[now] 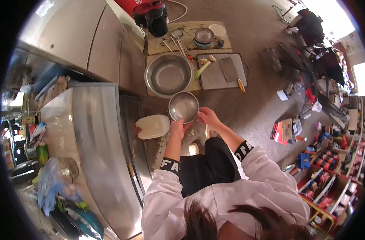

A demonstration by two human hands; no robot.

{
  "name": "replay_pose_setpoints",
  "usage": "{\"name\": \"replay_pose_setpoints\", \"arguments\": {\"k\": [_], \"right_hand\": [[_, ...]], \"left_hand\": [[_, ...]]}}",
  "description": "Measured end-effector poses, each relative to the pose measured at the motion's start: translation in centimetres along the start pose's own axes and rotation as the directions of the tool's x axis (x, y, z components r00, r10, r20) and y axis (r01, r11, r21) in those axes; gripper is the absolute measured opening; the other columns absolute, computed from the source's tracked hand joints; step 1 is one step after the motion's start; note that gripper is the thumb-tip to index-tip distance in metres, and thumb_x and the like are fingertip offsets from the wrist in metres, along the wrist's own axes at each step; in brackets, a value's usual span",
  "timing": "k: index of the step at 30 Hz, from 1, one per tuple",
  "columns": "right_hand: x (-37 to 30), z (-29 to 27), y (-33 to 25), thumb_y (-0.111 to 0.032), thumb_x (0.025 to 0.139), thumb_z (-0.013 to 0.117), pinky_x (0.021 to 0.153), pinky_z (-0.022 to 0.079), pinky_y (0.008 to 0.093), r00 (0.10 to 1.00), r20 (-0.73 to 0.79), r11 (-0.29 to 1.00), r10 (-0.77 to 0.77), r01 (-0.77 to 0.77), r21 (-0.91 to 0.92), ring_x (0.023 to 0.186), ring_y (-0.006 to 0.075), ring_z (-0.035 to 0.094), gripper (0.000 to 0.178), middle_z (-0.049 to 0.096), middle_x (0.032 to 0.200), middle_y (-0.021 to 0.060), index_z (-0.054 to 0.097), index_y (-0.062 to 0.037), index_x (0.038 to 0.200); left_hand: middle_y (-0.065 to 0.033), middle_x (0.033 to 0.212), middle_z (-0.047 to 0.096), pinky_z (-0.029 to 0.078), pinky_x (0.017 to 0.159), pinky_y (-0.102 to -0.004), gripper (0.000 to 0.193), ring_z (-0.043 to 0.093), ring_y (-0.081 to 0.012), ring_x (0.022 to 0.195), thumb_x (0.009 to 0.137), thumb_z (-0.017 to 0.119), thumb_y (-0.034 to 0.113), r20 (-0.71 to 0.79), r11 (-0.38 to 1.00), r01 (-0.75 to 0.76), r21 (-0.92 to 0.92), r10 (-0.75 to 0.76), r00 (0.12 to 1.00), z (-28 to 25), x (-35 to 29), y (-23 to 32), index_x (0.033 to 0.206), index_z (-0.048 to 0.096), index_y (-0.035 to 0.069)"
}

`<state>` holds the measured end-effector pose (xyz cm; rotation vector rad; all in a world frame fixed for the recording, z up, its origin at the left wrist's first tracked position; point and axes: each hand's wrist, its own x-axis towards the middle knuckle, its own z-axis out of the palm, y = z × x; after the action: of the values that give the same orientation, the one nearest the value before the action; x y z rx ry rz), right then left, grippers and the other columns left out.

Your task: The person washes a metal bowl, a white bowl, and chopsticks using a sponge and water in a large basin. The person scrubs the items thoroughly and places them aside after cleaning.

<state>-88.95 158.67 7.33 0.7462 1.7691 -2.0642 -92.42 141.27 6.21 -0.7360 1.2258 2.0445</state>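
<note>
A small steel bowl (184,105) is held upright between my hands, its inside bare and shiny. My left hand (180,125) grips the near rim, with the thumb over the edge. At the right side of the rim, the fingers of my right hand (207,116) are closed on the bowl's edge. Just beyond the bowl stands a wide steel basin (149,76). To its right lies a cutting board (214,82) bearing a cleaver (229,69), a scallion stalk (202,70) and a few pale tan pieces (211,58).
Several utensils (179,45), stacked bowls (204,37) and a white dish (217,30) sit behind the basin. A white plastic jug (153,126) is on the floor left of my hands. Steel cabinets (96,44) line the left; crates of goods (326,180) stand at right.
</note>
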Motion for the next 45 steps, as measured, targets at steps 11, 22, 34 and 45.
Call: {"name": "replay_pose_setpoints", "arguments": {"k": [11,22,34,45], "right_hand": [[34.0,3.0,-1.1,-0.011,0.079,0.055,0.067,0.050,0.0395,0.959,0.081,0.709,-0.272,0.257,-0.657,0.075,0.0322,0.063,0.017,0.063,0.078,0.0192,0.063,0.0006,0.088],[40.1,4.9,-1.0,-0.019,0.082,0.057,0.070,0.046,0.0485,0.993,0.031,0.678,-0.116,0.102,-0.728,0.082,0.0421,0.058,0.020,0.060,0.079,0.0248,0.056,-0.0010,0.090],[40.1,4.8,0.0,-0.024,0.085,0.053,0.076,0.049,0.0449,0.992,0.010,0.400,0.126,-0.041,-0.916,0.093,0.0384,0.059,0.033,0.059,0.101,0.0248,0.052,-0.0010,0.109],[45.7,0.7,5.1,-0.022,0.085,0.054,0.088,0.042,0.0451,0.841,0.531,0.405,0.100,0.453,-0.794,0.104,0.0358,0.055,0.042,0.055,0.115,0.0268,0.050,0.0035,0.118]], "left_hand": [[-0.0138,0.125,0.044,0.057,0.072,-0.0416,0.053,0.056,-0.0316,0.099,0.079,0.048,-0.012,-0.583,0.937,-0.265,-0.227,0.088,0.808,1.1,26.5,6.5,0.127,0.038,0.007],[-0.0125,0.125,0.052,0.046,0.085,-0.0333,0.052,0.056,-0.0240,0.102,0.080,0.067,0.010,-0.790,0.920,-0.287,0.267,0.379,0.482,-0.4,34.6,2.7,0.125,0.045,-0.004],[-0.0088,0.103,0.061,0.051,0.068,-0.0329,0.036,0.059,-0.0187,0.087,0.078,0.049,-0.001,-0.623,0.941,-0.265,-0.213,0.078,0.779,4.0,31.7,4.9,0.113,0.056,0.002],[-0.0319,0.116,0.051,0.042,0.093,-0.0441,0.067,0.051,-0.0424,0.108,0.077,0.052,0.009,-0.723,0.946,-0.192,0.260,0.323,0.611,3.8,31.0,6.4,0.135,0.022,-0.004]]}}
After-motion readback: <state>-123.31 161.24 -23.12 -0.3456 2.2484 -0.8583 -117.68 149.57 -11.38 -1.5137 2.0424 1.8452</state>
